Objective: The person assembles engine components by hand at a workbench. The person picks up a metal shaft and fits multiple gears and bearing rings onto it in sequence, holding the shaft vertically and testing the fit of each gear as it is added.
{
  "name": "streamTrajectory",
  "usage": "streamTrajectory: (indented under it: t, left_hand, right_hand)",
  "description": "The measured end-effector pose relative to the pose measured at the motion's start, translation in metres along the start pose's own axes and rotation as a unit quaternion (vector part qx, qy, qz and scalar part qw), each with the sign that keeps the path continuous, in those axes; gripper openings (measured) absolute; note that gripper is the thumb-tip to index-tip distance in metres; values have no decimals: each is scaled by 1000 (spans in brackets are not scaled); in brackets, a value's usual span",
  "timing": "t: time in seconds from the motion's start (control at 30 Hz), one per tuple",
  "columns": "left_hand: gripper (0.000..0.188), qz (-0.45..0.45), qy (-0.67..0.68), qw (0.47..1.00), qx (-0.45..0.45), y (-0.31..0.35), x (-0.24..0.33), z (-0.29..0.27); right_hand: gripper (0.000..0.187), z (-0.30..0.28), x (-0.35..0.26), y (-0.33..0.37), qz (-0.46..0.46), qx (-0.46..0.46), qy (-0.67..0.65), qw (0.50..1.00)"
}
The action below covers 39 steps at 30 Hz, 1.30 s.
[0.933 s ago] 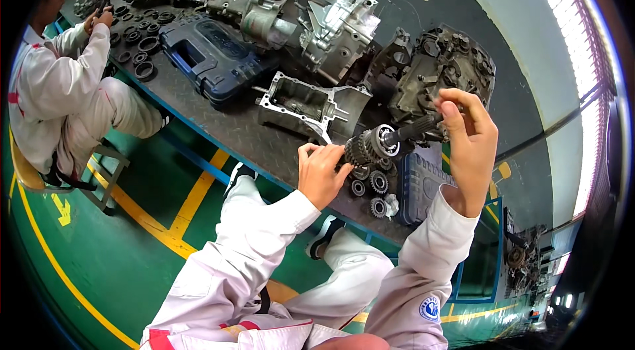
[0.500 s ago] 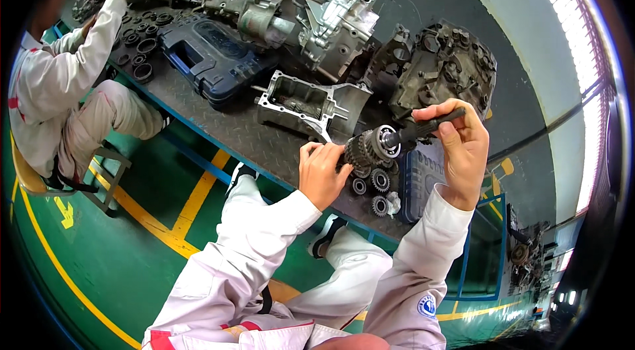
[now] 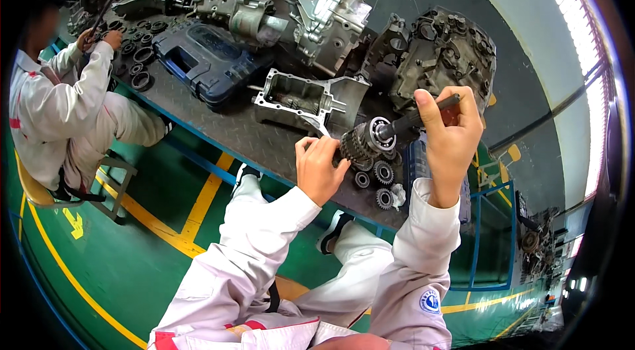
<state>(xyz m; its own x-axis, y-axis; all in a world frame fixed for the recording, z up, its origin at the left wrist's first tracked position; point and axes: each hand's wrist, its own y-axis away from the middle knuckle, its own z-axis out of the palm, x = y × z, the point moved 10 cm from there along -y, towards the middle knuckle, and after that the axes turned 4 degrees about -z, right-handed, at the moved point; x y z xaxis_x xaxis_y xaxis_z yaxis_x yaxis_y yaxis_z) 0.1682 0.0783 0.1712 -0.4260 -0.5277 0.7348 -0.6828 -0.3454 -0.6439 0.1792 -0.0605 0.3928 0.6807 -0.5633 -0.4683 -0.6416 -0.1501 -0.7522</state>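
Note:
Both my hands hold a transmission gear shaft (image 3: 360,143) above the near edge of the bench, tilted up toward the right. My left hand (image 3: 319,166) is closed around the left end of its gear stack, fingertips on the gears. My right hand (image 3: 452,135) grips the slim dark end of the shaft, thumb raised along it. Between them a shiny ball bearing (image 3: 381,133) sits on the shaft. Just below lie several small loose gears (image 3: 383,173) and a crumpled white scrap (image 3: 397,196). Behind my left hand stands an open metal gearbox housing (image 3: 291,108).
A blue tool case (image 3: 215,62) lies left of the housing. Large gearbox castings (image 3: 325,9) and a dark housing (image 3: 446,62) stand farther back. Another blue case (image 3: 415,165) is partly behind my right arm. At the left a seated co-worker (image 3: 63,98) handles a long dark rod near several rings.
My right hand has shifted its grip on the shaft, the thumb now up along it. My left hand stays at the gears. The co-worker's raised hand has come down.

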Motion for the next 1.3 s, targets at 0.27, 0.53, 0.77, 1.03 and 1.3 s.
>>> streamTrajectory:
  t: [0.27, 0.53, 0.77, 1.03, 1.3]
  left_hand:
    - [35, 5, 10, 1000, 1, 3, 4, 6]
    - [31, 12, 23, 1000, 12, 0, 3, 3]
    - [38, -22, 111, 989, -98, 8, 3, 25]
    - [40, -66, -7, 963, -259, 42, -69, 42]
    - [34, -40, -173, 887, -426, 39, -103, 66]
  right_hand:
    - [54, -17, -62, 14, -206, -46, 151, 966]
    - [27, 44, -64, 42, -422, -205, 538, 700]
    - [12, 16, -46, 51, -446, -236, 515, 693]
    - [14, 3, -24, 51, -435, -228, 512, 704]
    - [15, -7, -28, 60, -433, -213, 502, 717]
